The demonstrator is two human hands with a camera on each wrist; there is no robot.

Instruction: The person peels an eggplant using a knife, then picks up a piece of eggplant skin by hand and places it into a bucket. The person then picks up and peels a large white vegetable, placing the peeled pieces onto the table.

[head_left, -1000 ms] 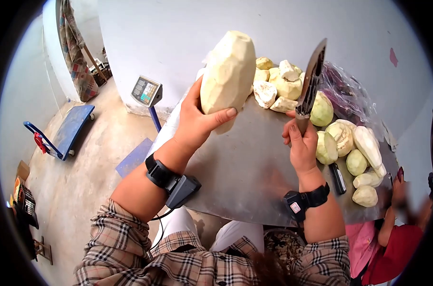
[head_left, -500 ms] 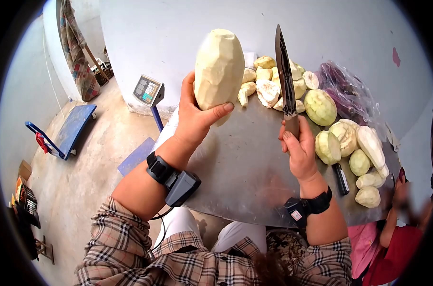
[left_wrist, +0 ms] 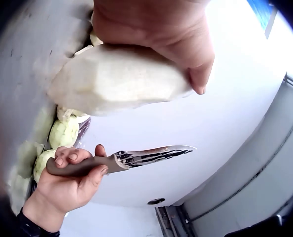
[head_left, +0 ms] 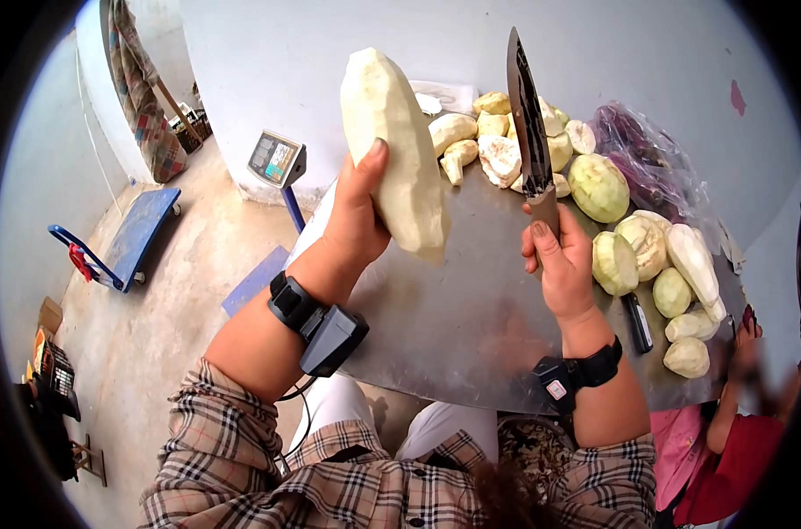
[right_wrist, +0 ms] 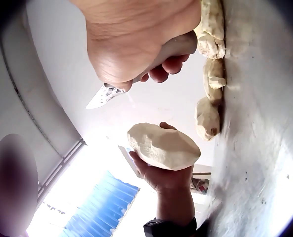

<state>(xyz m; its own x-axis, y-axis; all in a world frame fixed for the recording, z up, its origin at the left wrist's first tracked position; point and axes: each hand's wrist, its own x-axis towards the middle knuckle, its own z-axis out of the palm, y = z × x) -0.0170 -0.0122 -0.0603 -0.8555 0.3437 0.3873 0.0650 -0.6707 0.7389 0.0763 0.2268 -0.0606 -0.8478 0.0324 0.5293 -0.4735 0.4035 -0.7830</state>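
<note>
My left hand [head_left: 358, 212] grips a long, pale peeled vegetable [head_left: 395, 150] around its side, thumb across its face, raised over the metal table [head_left: 418, 317]. The vegetable leans, its top toward the left. My right hand [head_left: 559, 260] holds a knife [head_left: 530, 123] by its grey-brown handle, blade pointing up and apart from the vegetable. In the left wrist view the knife [left_wrist: 154, 155] lies beyond the pale vegetable [left_wrist: 121, 79]. The right wrist view shows the left hand [right_wrist: 163, 175] under the vegetable [right_wrist: 163, 146].
Peeled pieces [head_left: 499, 160], round pale-green vegetables [head_left: 599, 188] and a plastic bag of purple items [head_left: 639, 159] line the table's back and right. A black object [head_left: 637, 323] lies near them. A scale display [head_left: 276, 160] and blue cart [head_left: 136, 236] stand left; another person [head_left: 736, 458] is at right.
The left hand has turned the vegetable so that it tilts, and shifted it left. The right hand's knife has swung from leaning right to nearly upright, moving left.
</note>
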